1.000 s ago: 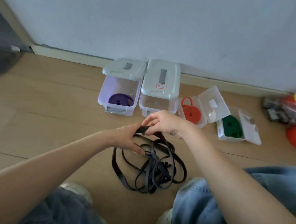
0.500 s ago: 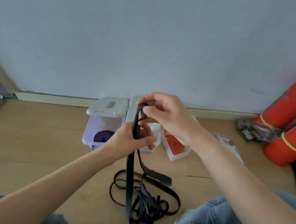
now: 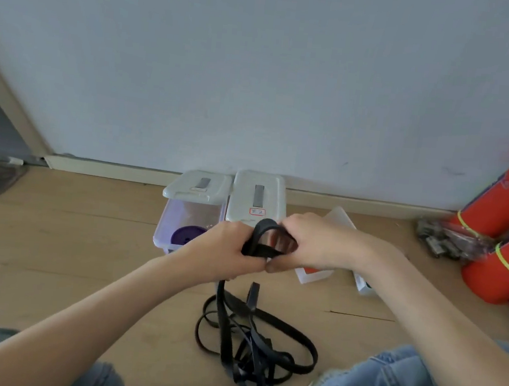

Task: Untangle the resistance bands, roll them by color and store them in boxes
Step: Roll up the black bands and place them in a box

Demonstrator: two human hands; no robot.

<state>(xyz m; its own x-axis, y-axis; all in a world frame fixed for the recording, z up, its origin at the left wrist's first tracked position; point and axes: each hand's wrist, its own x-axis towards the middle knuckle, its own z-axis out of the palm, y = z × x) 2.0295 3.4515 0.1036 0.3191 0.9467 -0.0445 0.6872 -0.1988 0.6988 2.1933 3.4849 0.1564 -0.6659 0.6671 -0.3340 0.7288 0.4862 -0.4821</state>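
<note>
A black resistance band point(image 3: 250, 348) lies in a tangled heap on the wooden floor between my knees. One end of it rises to my hands, where it is bent into a small loop point(image 3: 263, 237). My left hand point(image 3: 225, 252) grips the lower part of that loop. My right hand point(image 3: 313, 245) pinches its right side. Behind my hands stand two clear boxes with grey lids: the left box point(image 3: 168, 234) holds a rolled purple band point(image 3: 187, 234), and the right box point(image 3: 257, 199) has its lid on top.
A small white box point(image 3: 310, 273) with something orange in it, and another small box point(image 3: 362, 285), peek out under my right forearm. Red fire extinguishers point(image 3: 503, 248) lean at the right wall. A baseboard point(image 3: 109, 168) runs along the wall. My jeans-clad knees frame the heap.
The loop of black band has been folded smaller and lower between my hands, which now sit close together. The camera has tilted slightly down.
</note>
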